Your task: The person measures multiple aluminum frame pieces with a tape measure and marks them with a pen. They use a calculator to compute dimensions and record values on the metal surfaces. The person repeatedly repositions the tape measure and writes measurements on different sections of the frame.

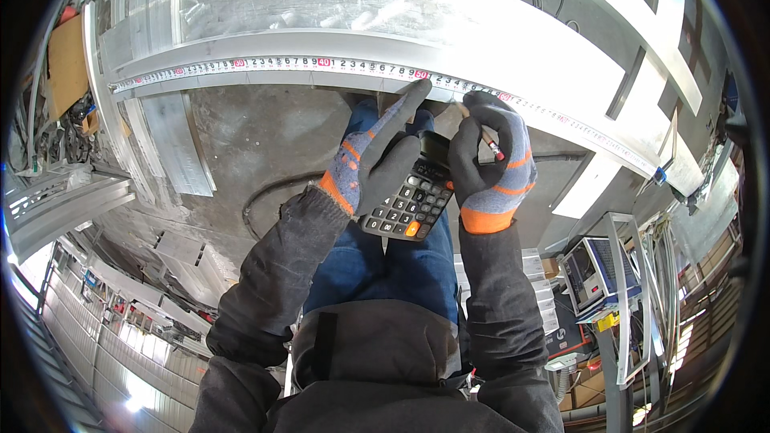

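A dark calculator (pixel 407 207) with grey keys and one orange key hangs tilted over my knees. My left hand (pixel 373 152), in a grey and orange glove, grips its left side with the thumb on top, while the index finger stretches forward to the tape measure (pixel 353 66). The fingers beneath the calculator are hidden. In my right hand (pixel 493 148), gloved alike, is a pencil (pixel 486 141); its eraser end points back toward me and its front end is near the metal edge. The tape lies along the near ledge of a long silvery metal profile (pixel 385 12).
More metal bars cross at the upper right (pixel 618 8) and left (pixel 152 16). A dark cable (pixel 265 192) curves over the grey floor (pixel 265 124). At the right stands a boxy machine (pixel 589 273) beside a metal frame; stacked profiles (pixel 72 200) stand at the left.
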### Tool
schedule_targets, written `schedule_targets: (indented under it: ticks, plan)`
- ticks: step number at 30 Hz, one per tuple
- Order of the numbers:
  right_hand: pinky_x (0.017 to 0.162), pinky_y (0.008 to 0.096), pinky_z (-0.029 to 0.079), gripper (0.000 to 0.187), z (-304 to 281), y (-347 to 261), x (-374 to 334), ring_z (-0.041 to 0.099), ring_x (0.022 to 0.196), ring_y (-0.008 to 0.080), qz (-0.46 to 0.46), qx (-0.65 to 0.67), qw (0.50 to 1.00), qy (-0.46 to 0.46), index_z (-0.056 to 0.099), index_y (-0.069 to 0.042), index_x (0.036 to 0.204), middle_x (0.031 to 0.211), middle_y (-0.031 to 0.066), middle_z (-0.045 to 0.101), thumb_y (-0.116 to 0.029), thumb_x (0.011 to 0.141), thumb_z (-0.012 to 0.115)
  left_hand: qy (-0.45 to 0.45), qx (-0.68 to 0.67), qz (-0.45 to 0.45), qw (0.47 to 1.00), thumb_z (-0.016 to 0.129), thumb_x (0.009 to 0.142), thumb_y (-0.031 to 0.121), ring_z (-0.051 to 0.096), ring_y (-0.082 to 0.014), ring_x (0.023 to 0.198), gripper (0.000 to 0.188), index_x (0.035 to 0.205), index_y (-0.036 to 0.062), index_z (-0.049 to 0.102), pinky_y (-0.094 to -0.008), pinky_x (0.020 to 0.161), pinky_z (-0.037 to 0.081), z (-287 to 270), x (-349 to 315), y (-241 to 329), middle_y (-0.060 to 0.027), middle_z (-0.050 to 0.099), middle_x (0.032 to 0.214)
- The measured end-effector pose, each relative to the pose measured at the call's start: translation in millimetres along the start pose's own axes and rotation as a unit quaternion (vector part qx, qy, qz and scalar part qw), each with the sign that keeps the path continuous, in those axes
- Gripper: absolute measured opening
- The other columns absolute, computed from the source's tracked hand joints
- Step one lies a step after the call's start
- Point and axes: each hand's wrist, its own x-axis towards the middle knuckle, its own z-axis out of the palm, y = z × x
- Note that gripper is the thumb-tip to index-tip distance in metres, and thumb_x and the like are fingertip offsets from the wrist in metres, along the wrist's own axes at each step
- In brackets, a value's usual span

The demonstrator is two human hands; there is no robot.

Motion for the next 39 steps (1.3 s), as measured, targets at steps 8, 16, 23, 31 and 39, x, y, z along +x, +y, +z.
schedule_targets:
  ticks: [8, 16, 23, 31, 39]
  plan:
    - [0.093, 0.0326, 0.054, 0.027, -38.6, -7.0, -38.7, 0.071, 0.102, 0.022, 0.135, 0.074, 0.988, 0.008, 0.068, 0.003, 0.125, 0.111, 0.0145, 0.075, 0.002, 0.101, 0.056, 0.016, -0.007, 0.001, 1.0, 0.045, 0.103, 0.004, 0.058, -0.0226, 0.133, 0.061, 0.163, 0.0015, 0.034, -0.0335, 0.112, 0.044, 4.4, 0.1, 3.2, -0.0174, 0.055, 0.153]
    - [0.087, 0.0278, 0.055, 0.026, -89.7, 6.9, -103.4, 0.07, 0.096, 0.0147, 0.376, 0.167, 0.91, 0.057, 0.064, 0.002, 0.126, 0.101, 0.0094, 0.075, 0.005, 0.1, 0.061, 0.017, -0.165, -0.1, 0.981, 0.045, 0.111, 0.023, 0.065, -0.0161, 0.114, 0.04, 0.139, -0.0022, 0.06, -0.0308, 0.099, 0.053, 35.6, -13.8, 20.2, -0.012, 0.067, 0.132]
    - [0.086, 0.0302, 0.055, 0.027, -128.1, 14.1, -139.2, 0.07, 0.097, 0.0179, 0.483, 0.313, 0.818, 0.001, 0.063, 0.006, 0.125, 0.1, 0.0127, 0.074, -0.012, 0.107, 0.054, 0.049, -0.194, -0.146, 0.969, 0.05, 0.111, 0.029, 0.069, -0.0175, 0.11, 0.039, 0.133, 0.0, 0.064, -0.033, 0.095, 0.056, 76.6, -15.1, 13.9, -0.0109, 0.073, 0.121]
    - [0.079, 0.0279, 0.053, 0.024, -154.7, 12.7, -142.9, 0.061, 0.089, 0.0098, 0.477, 0.338, 0.809, -0.057, 0.066, 0.002, 0.121, 0.098, 0.0044, 0.069, -0.006, 0.098, 0.066, 0.074, -0.202, -0.133, 0.967, 0.052, 0.11, 0.023, 0.068, -0.0125, 0.1, 0.034, 0.131, -0.0002, 0.065, -0.0297, 0.089, 0.056, 115.0, -8.0, 18.0, -0.0076, 0.073, 0.115]
    - [0.087, 0.0283, 0.051, 0.031, -180.7, 91.9, -134.5, 0.063, 0.095, 0.0134, 0.342, 0.104, 0.929, 0.097, 0.058, 0.002, 0.134, 0.111, 0.0117, 0.07, -0.006, 0.106, 0.049, 0.085, -0.179, -0.133, 0.971, 0.054, 0.111, 0.022, 0.066, -0.0119, 0.103, 0.032, 0.131, 0.0005, 0.066, -0.0296, 0.092, 0.054, 136.6, -1.8, 33.4, -0.0063, 0.073, 0.116]
